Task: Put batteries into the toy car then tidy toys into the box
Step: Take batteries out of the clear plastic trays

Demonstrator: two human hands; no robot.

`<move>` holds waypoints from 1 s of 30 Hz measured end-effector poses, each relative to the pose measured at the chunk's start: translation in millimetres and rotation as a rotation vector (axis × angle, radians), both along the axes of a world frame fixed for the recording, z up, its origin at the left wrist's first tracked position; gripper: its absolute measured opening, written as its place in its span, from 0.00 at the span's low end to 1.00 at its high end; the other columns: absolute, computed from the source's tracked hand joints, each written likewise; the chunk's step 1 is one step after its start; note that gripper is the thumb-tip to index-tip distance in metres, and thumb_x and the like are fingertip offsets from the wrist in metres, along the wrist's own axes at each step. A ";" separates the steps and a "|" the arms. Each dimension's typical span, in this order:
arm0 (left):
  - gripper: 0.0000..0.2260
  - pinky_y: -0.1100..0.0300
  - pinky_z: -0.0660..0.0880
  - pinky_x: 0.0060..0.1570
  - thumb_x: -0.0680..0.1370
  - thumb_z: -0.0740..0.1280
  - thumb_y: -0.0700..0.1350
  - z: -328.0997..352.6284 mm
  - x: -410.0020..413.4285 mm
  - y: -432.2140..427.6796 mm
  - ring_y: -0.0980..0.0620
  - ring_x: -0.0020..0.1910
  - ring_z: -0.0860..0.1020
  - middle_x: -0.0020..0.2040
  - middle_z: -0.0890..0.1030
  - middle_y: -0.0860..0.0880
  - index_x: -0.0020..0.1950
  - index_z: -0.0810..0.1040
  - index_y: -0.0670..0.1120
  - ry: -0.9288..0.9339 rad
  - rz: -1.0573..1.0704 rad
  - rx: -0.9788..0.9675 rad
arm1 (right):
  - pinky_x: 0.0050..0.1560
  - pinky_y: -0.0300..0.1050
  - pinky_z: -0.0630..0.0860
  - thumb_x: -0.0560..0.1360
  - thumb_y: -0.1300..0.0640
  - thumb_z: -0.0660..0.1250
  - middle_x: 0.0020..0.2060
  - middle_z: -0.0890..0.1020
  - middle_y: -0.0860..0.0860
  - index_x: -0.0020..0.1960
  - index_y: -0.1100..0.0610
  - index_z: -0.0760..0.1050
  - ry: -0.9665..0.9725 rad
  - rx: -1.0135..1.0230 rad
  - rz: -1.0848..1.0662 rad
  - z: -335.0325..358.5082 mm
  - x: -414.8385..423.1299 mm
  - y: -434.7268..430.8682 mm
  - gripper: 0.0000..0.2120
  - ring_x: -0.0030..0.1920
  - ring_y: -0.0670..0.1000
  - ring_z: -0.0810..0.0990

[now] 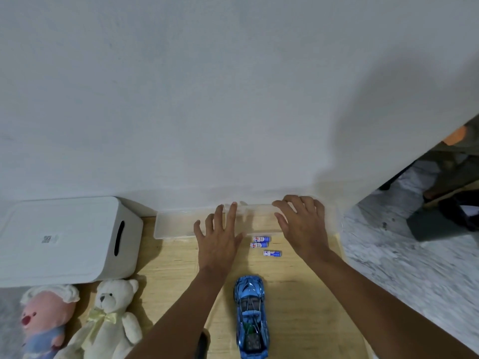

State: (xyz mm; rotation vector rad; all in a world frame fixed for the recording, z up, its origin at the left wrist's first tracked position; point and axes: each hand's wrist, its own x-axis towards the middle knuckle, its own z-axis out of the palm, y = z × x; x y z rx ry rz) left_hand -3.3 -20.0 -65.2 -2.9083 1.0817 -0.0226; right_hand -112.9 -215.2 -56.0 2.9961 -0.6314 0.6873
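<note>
Both hands hover flat, palms down, fingers straight and spread, holding nothing. The left hand [217,239] has its fingertips over the near rim of a long, shallow tray [176,226] of cloudy clear plastic lying along the foot of the matt white wall [233,99]. The right hand [303,224] covers the tray's right end. Whether either touches it I cannot tell. Between the hands, on the pale wood-grain board [305,307], three small cylindrical batteries [261,239] in blue and white wrappers lie on their sides, two close together, the third just beside them. Nearer, between the forearms, the car [251,314], glossy metallic blue, points its nose at them. At left stands the box [70,239], smooth white plastic with rounded corners, a lid and a slot handle. In front of it lie a fluffy cream bear [111,320] with a pale bow and a pink plush doll [44,322] in a white bonnet. Grey mottled floor [388,268] lies at right
</note>
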 end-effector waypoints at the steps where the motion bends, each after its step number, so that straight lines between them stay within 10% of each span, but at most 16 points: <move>1: 0.32 0.37 0.67 0.69 0.83 0.62 0.63 1.5 -1.0 2.6 0.43 0.70 0.74 0.77 0.70 0.44 0.84 0.59 0.52 -0.013 -0.007 -0.049 | 0.60 0.56 0.69 0.76 0.53 0.72 0.55 0.79 0.47 0.59 0.47 0.79 -0.003 0.016 0.014 -0.2 -1.4 1.0 0.12 0.54 0.55 0.76; 11: 0.13 0.38 0.73 0.62 0.79 0.73 0.51 -5.6 -4.1 9.3 0.42 0.61 0.80 0.63 0.82 0.47 0.63 0.81 0.52 -0.041 -0.081 -0.146 | 0.65 0.53 0.66 0.71 0.58 0.77 0.50 0.83 0.43 0.54 0.48 0.81 0.155 0.246 0.097 -8.8 -20.3 13.3 0.13 0.49 0.52 0.80; 30: 0.09 0.37 0.73 0.62 0.76 0.76 0.47 -2.1 -5.0 2.4 0.43 0.57 0.81 0.56 0.85 0.50 0.56 0.85 0.52 0.029 -0.079 -0.038 | 0.70 0.51 0.63 0.74 0.60 0.73 0.49 0.85 0.45 0.55 0.49 0.84 0.390 0.265 0.061 -3.1 -10.5 12.8 0.11 0.49 0.53 0.83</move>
